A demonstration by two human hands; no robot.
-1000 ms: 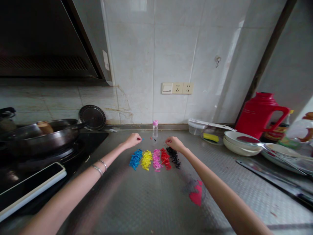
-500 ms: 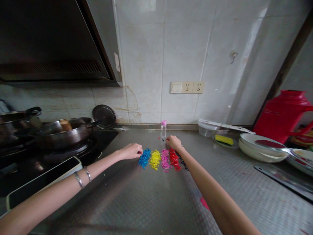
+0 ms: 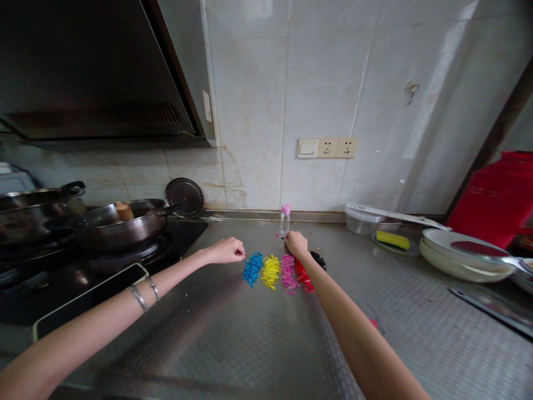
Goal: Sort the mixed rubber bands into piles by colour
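Observation:
On the metal counter lie side-by-side piles of small bands: blue [image 3: 253, 269], yellow [image 3: 271, 271], pink [image 3: 288, 273], red [image 3: 303, 275] and black [image 3: 318, 259]. My left hand [image 3: 227, 250] is closed just left of the blue pile; what its fingers hold, if anything, is too small to name. My right hand [image 3: 296, 243] is also closed, beside the base of a small clear bottle with a pink top [image 3: 285, 221]. Its forearm partly covers the red pile. Tiny red and dark bits are by the bottle's base, and I cannot make out what those fingers hold.
Pans [image 3: 125, 226] stand on the stove at left, with a phone-like dark slab [image 3: 89, 297] under my left forearm. At right are a plastic tub [image 3: 361, 220], a yellow sponge [image 3: 392, 240], stacked bowls [image 3: 464, 265], a knife [image 3: 491, 307] and a red thermos [image 3: 495, 200].
The view has shifted slightly left. My right hand has moved a little left relative to the bottle and piles, uncovering more of the black pile. My left hand is slightly farther from the blue pile.

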